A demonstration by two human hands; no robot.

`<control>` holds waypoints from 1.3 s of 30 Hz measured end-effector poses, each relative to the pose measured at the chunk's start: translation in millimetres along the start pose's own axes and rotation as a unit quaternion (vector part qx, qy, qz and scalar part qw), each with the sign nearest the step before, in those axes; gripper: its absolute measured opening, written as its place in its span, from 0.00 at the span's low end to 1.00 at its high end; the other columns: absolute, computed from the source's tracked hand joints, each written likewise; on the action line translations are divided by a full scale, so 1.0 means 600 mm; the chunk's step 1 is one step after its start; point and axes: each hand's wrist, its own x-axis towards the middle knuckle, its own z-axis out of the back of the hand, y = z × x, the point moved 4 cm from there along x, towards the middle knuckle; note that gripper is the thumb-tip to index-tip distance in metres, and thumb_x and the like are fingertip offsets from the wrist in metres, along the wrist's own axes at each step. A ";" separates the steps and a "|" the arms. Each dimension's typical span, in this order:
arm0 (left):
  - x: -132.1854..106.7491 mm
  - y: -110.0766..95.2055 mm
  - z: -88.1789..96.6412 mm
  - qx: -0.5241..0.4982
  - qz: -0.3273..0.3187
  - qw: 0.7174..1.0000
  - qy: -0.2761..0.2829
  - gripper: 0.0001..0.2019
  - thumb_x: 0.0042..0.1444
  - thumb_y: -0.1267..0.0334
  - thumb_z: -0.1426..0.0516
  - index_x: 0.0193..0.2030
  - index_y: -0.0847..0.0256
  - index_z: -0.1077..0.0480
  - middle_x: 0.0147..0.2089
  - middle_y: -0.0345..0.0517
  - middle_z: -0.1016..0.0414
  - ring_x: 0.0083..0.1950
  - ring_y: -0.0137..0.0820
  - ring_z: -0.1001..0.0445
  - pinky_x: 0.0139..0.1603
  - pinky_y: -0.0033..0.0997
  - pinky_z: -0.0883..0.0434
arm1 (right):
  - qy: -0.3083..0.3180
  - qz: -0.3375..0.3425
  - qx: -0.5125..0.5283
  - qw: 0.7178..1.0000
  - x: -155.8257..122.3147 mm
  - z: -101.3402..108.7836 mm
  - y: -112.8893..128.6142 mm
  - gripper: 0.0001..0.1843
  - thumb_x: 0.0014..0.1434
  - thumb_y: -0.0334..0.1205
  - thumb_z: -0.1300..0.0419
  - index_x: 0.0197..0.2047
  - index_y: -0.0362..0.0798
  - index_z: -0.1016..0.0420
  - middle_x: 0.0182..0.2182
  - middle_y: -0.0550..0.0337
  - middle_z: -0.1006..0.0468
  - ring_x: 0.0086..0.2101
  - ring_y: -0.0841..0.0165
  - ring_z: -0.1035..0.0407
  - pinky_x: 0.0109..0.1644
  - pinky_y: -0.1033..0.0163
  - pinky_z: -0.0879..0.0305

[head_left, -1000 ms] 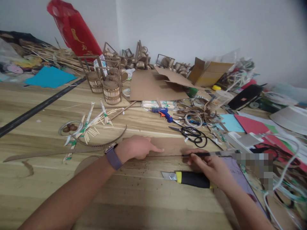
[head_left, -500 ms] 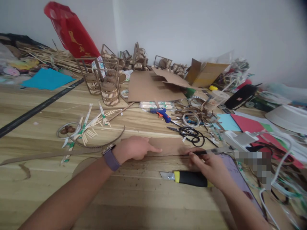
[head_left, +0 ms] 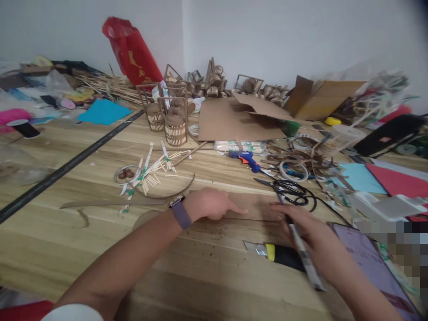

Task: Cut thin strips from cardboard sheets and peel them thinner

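Note:
On the wooden table lies a brown cardboard strip [head_left: 257, 206]. My left hand [head_left: 214, 203], a watch on its wrist, holds the strip down; one finger points right along it and the others are bent. My right hand [head_left: 301, 223] is closed around a slim dark and grey pen-like tool [head_left: 302, 254], whose exact kind is blurred. The tool slants over the strip's right end, its rear end toward me. Below that hand lies a utility knife [head_left: 284, 256] with a yellow and black handle and its blade out, partly covered by the tool.
Beyond the strip are black scissors [head_left: 287, 189], a blue glue gun [head_left: 246, 159] and white tape rolls [head_left: 293, 171]. Bamboo sticks [head_left: 152, 171] lie left, small lidded baskets [head_left: 175, 129] behind them. Cardboard sheets [head_left: 227, 118] lie at the back. A tablet-like screen [head_left: 371, 263] is at right.
The view has shifted left. My right hand has turned the pen-like tool from lying nearly level to a steep slant. My left hand stays on the cardboard strip.

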 end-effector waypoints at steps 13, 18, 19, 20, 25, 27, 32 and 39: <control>-0.098 0.065 -0.035 -0.062 -0.027 0.992 -0.104 0.24 0.60 0.73 0.37 0.62 0.53 0.26 0.57 0.52 0.31 0.60 0.41 0.30 0.61 0.35 0.33 | 0.069 0.088 -0.007 0.994 0.038 -0.073 0.001 0.15 0.67 0.37 0.50 0.40 0.52 0.21 0.46 0.48 0.15 0.47 0.54 0.21 0.50 0.48 0.24; -0.113 0.075 -0.049 -0.061 -0.051 0.987 -0.136 0.21 0.60 0.76 0.41 0.57 0.56 0.22 0.58 0.53 0.29 0.59 0.40 0.29 0.62 0.38 0.33 | 0.070 0.078 -0.011 0.994 0.039 -0.072 0.004 0.13 0.66 0.37 0.49 0.40 0.53 0.21 0.46 0.50 0.15 0.47 0.55 0.21 0.50 0.49 0.24; -0.112 0.075 -0.050 -0.060 -0.055 0.987 -0.138 0.21 0.60 0.77 0.41 0.57 0.56 0.22 0.58 0.52 0.28 0.59 0.40 0.29 0.62 0.38 0.33 | 0.070 0.078 -0.012 0.994 0.039 -0.072 0.004 0.14 0.66 0.37 0.49 0.40 0.53 0.21 0.46 0.50 0.15 0.47 0.55 0.21 0.50 0.48 0.24; -0.110 0.075 -0.050 -0.058 -0.058 0.987 -0.140 0.20 0.60 0.77 0.42 0.57 0.56 0.22 0.58 0.52 0.28 0.58 0.40 0.28 0.61 0.37 0.33 | 0.071 0.079 -0.012 0.994 0.040 -0.071 0.005 0.14 0.66 0.37 0.49 0.40 0.53 0.21 0.47 0.50 0.15 0.47 0.55 0.22 0.51 0.48 0.25; -0.107 0.076 -0.048 -0.043 -0.068 0.986 -0.147 0.20 0.60 0.77 0.42 0.56 0.55 0.22 0.57 0.51 0.27 0.57 0.40 0.29 0.61 0.37 0.33 | 0.077 0.079 -0.017 0.994 0.040 -0.069 0.009 0.15 0.66 0.36 0.50 0.40 0.52 0.21 0.45 0.49 0.15 0.47 0.53 0.21 0.50 0.47 0.24; -0.108 0.076 -0.049 -0.038 -0.069 0.986 -0.147 0.20 0.60 0.77 0.42 0.55 0.55 0.22 0.57 0.51 0.27 0.57 0.39 0.29 0.60 0.37 0.33 | 0.077 0.078 -0.017 0.994 0.039 -0.068 0.010 0.15 0.66 0.36 0.50 0.40 0.52 0.21 0.44 0.49 0.15 0.47 0.53 0.21 0.50 0.47 0.24; -0.108 0.074 -0.053 -0.029 -0.066 0.987 -0.146 0.21 0.60 0.77 0.43 0.56 0.55 0.22 0.56 0.50 0.27 0.55 0.38 0.29 0.58 0.35 0.33 | 0.075 0.074 -0.013 0.994 0.038 -0.069 0.008 0.13 0.66 0.37 0.49 0.40 0.53 0.22 0.44 0.51 0.15 0.47 0.55 0.22 0.50 0.48 0.25; -0.109 0.074 -0.054 -0.031 -0.064 0.988 -0.140 0.20 0.62 0.76 0.43 0.57 0.55 0.22 0.57 0.51 0.28 0.55 0.39 0.29 0.59 0.35 0.34 | 0.066 0.074 -0.008 0.995 0.038 -0.070 0.006 0.14 0.65 0.36 0.49 0.40 0.53 0.21 0.45 0.51 0.15 0.47 0.55 0.21 0.51 0.48 0.25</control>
